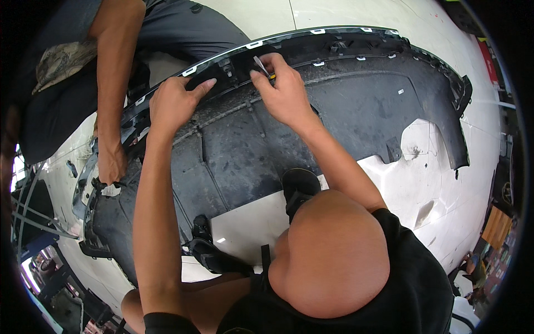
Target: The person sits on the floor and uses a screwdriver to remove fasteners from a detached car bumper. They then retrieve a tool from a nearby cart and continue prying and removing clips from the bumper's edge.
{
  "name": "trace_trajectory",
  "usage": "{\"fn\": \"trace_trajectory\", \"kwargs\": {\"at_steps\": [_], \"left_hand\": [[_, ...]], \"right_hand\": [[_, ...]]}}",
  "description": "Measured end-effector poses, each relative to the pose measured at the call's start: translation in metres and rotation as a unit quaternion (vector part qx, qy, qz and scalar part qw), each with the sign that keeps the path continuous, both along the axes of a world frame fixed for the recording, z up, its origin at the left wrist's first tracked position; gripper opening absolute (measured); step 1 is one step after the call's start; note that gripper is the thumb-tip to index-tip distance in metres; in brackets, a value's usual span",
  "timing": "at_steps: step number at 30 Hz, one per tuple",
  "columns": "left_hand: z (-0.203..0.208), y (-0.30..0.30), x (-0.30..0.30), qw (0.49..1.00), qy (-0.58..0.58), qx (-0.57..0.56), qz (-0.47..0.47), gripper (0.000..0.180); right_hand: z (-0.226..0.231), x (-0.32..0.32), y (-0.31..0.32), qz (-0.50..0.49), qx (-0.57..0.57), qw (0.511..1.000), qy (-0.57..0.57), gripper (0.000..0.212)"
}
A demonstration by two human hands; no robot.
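A large black plastic car bumper point(345, 106) lies across the floor in front of me, its inner side up. My left hand point(173, 103) grips its far rim, the fingers bent over the edge and the thumb stretched along the inside. To the right of it, my right hand point(282, 92) is closed around a small screwdriver-like tool point(260, 64) with a flat metal shaft and a bit of yellow at the handle. The tool lies close to the rim; its far end is partly hidden by my fingers. White clips point(255, 45) line the rim.
At the left, another person's hand point(113, 162) reaches down to the bumper's left end, with the person's dark trousers point(186, 30) beyond the rim. Light floor tiles point(434, 183) surround the bumper. My black shoe point(297, 186) stands by its near edge. Grey cables point(41, 220) hang at the far left.
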State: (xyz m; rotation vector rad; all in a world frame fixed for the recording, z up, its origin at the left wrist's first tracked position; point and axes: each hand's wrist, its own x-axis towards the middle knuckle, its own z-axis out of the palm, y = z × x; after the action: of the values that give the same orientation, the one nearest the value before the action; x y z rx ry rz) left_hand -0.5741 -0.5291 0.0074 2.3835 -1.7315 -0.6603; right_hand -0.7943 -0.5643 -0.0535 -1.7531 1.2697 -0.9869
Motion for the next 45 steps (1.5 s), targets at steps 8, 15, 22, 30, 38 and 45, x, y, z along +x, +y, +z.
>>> {"fn": "trace_trajectory", "kwargs": {"at_steps": [8, 15, 22, 30, 38, 45], "left_hand": [[-0.015, 0.002, 0.003, 0.999, -0.011, -0.041, 0.011, 0.062], [-0.013, 0.009, 0.013, 0.999, 0.001, -0.034, -0.007, 0.049], [-0.020, 0.006, 0.013, 0.996, 0.004, -0.078, -0.041, 0.049], [-0.025, 0.010, 0.026, 0.994, 0.044, -0.092, -0.034, 0.043], [-0.025, 0.016, 0.021, 0.989, 0.057, -0.133, -0.013, 0.033], [-0.024, 0.018, 0.017, 0.987, 0.078, -0.139, 0.007, 0.031]], "right_hand": [[-0.022, 0.001, 0.012, 0.055, 0.142, 0.985, -0.081, 0.027], [-0.039, -0.020, 0.053, 0.124, 0.021, 0.972, 0.196, 0.036], [-0.076, -0.072, 0.074, 0.177, -0.078, 0.907, 0.373, 0.038], [-0.027, -0.095, 0.124, 0.465, 0.072, 0.807, 0.357, 0.024], [0.011, -0.074, 0.145, 0.540, 0.251, 0.673, 0.439, 0.043], [0.131, 0.033, 0.046, 0.452, 0.047, 0.795, 0.402, 0.031]]}}
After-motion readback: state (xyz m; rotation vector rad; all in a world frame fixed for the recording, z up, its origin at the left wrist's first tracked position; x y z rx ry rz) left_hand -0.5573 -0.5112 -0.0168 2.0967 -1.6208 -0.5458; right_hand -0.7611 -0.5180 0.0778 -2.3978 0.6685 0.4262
